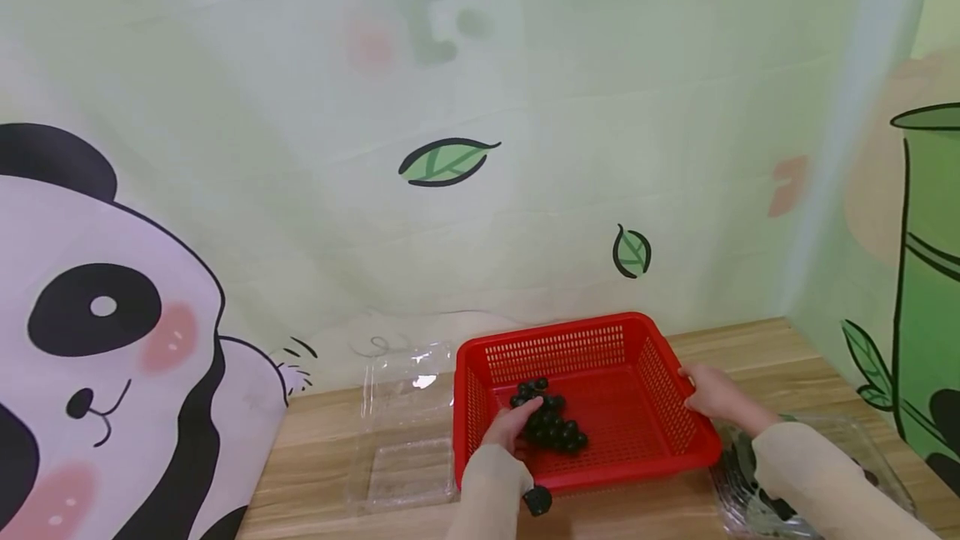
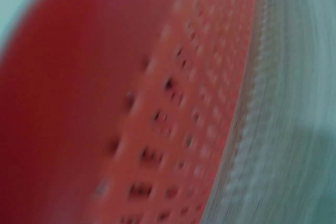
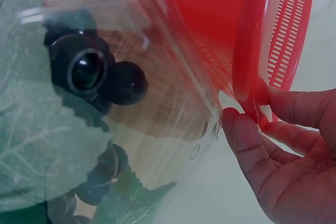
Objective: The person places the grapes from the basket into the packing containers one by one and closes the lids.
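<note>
A red plastic basket (image 1: 600,473) with slotted walls stands on the wooden table. Inside its left part is a bunch of dark grapes (image 1: 557,430). My left hand (image 1: 512,425) reaches over the near left rim and holds the grapes at their left side, thumb on top; its other fingers are mostly hidden. With thumb and fingers, my right hand (image 1: 712,394) pinches the basket's right rim, seen closer in the right wrist view, where the hand (image 3: 294,156) is beside the red rim (image 3: 252,51). The left wrist view shows only the blurred basket wall (image 2: 173,103).
Left of the basket lies a clear plastic container (image 1: 408,469). Under my right forearm is another clear container (image 1: 847,432) with dark grapes (image 3: 126,83) and green leaves (image 3: 47,145). A printed cloth backdrop (image 1: 525,232) rises behind the table.
</note>
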`<move>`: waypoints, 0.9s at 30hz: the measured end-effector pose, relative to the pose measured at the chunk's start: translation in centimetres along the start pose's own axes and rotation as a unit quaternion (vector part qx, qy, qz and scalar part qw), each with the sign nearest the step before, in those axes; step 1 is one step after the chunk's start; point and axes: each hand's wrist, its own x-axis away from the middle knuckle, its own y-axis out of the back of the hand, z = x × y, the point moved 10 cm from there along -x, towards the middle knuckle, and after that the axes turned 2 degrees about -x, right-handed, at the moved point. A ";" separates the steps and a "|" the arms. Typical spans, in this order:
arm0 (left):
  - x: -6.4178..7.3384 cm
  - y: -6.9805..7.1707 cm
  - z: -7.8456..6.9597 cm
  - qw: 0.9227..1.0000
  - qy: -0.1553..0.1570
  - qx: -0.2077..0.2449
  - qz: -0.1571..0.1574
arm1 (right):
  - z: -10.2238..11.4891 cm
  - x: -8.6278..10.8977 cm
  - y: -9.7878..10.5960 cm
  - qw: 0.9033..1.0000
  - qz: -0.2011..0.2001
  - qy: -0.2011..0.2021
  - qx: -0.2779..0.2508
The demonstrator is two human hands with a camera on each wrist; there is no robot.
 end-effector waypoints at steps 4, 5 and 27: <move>-0.6 -0.9 -0.8 0.999 -0.033 0.023 -0.012 | 0.0 0.0 -0.2 1.000 -0.001 0.003 -0.004; -0.8 -1.0 -1.0 0.999 -0.042 0.024 -0.018 | 0.0 -0.1 -0.2 1.000 -0.002 0.005 -0.003; -1.4 -1.2 -2.1 0.994 -0.080 -0.017 -0.067 | -0.1 -0.1 0.2 1.000 -0.014 0.011 0.009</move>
